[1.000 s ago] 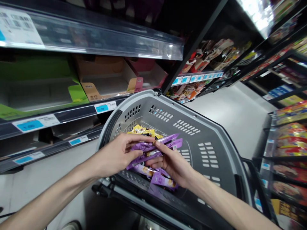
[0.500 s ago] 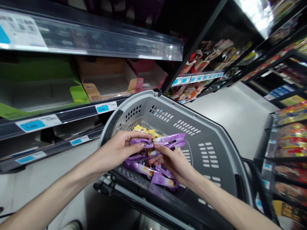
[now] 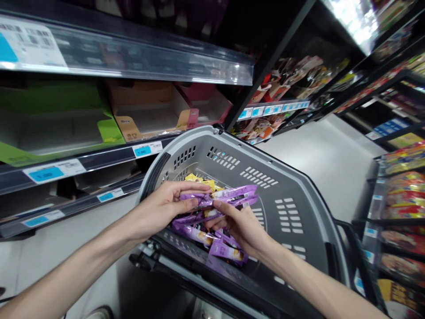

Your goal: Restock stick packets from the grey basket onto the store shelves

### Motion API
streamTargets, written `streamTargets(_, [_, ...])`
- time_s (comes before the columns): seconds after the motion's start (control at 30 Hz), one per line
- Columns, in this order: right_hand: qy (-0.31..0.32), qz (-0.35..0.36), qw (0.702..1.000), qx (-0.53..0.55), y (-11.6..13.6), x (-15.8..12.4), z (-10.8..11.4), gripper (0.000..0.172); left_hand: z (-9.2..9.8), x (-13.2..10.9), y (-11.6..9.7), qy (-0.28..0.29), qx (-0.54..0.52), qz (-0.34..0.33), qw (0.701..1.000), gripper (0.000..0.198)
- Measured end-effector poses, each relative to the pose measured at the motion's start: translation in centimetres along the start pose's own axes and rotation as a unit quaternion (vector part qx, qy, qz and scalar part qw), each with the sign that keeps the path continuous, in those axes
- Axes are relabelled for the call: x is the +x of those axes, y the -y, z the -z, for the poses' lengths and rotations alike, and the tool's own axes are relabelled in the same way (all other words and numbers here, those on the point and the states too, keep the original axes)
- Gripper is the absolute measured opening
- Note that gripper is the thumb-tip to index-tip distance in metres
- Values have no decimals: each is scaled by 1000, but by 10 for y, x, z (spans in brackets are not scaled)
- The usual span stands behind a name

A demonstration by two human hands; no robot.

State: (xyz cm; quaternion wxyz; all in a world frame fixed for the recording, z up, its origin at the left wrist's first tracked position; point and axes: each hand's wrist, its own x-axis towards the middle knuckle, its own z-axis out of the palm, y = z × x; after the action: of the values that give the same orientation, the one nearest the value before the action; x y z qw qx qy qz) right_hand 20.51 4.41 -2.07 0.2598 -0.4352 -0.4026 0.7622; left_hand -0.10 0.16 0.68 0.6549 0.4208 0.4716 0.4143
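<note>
Both hands hold a bunch of long purple snack packets (image 3: 232,195) over a grey shopping basket (image 3: 292,208). My left hand (image 3: 162,210) pinches the packets' left end between thumb and fingers. My right hand (image 3: 242,226) grips them from below and the right. More purple packets (image 3: 226,250) lie in the basket under my hands, and yellow packets (image 3: 201,180) lie behind them.
To the left stand shelves with open display cartons: green (image 3: 106,128), brown (image 3: 133,126) and pink (image 3: 192,117), with blue price tags (image 3: 146,149) on the rail. Stocked snack shelves (image 3: 401,195) line the right side. A pale aisle floor (image 3: 328,159) runs between them.
The bunch of purple packets has risen slightly and fanned a little to the right. Both hands stay closed on it in nearly the same place.
</note>
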Motion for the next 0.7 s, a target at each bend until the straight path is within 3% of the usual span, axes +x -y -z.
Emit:
streamTargets(0.2, [1,2,1000,5,-1,1,0,33,0,0,1,0,21,-9,1000,34])
streamTargets(0.37, [4,30,1000,-4,-2,4,3,28,-1,0,2,-31,130,-69,989,33])
streamTargets(0.5, [11,63,997,-33,-1,4,4,21,-1,2,7,-36,209,-71,975,35])
streamTargets(0.7, [26,47,998,28,-1,2,3,36,0,3,15,-49,248,-77,964,29])
